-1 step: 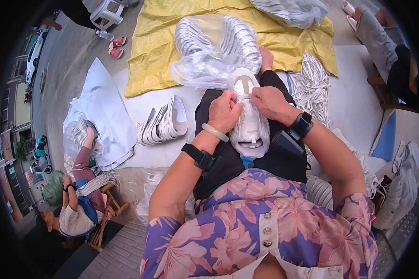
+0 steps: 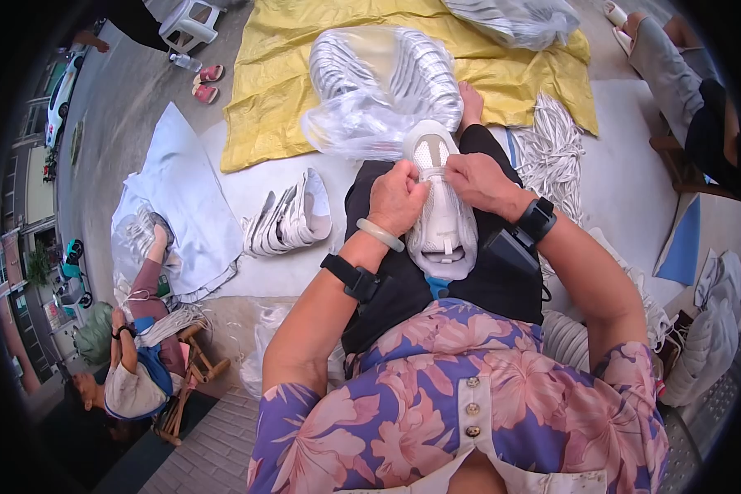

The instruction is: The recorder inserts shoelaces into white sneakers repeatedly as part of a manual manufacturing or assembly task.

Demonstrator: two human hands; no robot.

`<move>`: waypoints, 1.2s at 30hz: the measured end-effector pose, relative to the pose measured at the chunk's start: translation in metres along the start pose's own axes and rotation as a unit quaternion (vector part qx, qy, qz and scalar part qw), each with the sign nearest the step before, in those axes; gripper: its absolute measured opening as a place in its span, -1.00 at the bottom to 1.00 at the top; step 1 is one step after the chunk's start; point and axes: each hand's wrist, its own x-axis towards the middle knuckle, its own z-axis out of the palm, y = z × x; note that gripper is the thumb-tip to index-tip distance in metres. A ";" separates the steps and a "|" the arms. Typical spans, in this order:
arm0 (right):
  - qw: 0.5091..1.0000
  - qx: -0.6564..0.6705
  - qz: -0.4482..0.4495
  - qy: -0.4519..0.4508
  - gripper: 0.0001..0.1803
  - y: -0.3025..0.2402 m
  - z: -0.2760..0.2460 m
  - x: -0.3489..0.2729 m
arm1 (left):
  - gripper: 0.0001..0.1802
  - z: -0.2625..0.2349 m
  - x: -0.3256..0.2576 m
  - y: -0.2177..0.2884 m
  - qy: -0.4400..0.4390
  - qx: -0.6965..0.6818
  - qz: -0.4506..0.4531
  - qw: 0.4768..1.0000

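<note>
A white sneaker [image 2: 445, 226] lies on my lap over black trousers, toe pointing away from me. My left hand [image 2: 395, 198] pinches its upper at the lacing area from the left. My right hand [image 2: 479, 183] grips the same spot from the right, fingers curled over the tongue. Both wrists carry black bands, and the left also has a pale bangle. What the fingertips hold between them is hidden.
A clear plastic bag of white sneakers [image 2: 383, 90] rests on a yellow sheet [image 2: 280, 90] ahead. White laces [image 2: 556, 148] are piled at right and several sneakers [image 2: 292, 218] at left. One person sits at lower left [image 2: 132, 370], another at upper right [image 2: 692, 90].
</note>
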 end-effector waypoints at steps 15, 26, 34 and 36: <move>0.997 0.072 -0.009 0.031 -0.86 -0.012 -0.005 -0.007 | -0.82 0.008 0.008 0.007 -0.010 0.089 -0.002 0.996; 0.996 0.055 -0.007 0.067 -0.86 -0.022 0.012 -0.001 | -0.77 0.012 -0.002 0.007 0.048 0.031 0.092 0.994; 0.982 0.174 0.036 0.057 -0.87 -0.015 0.000 -0.010 | -0.83 0.012 -0.013 0.006 0.088 0.161 0.222 0.958; 0.982 0.175 0.034 0.057 -0.87 -0.015 0.003 -0.009 | -0.84 0.012 -0.013 0.009 0.079 0.181 0.219 0.956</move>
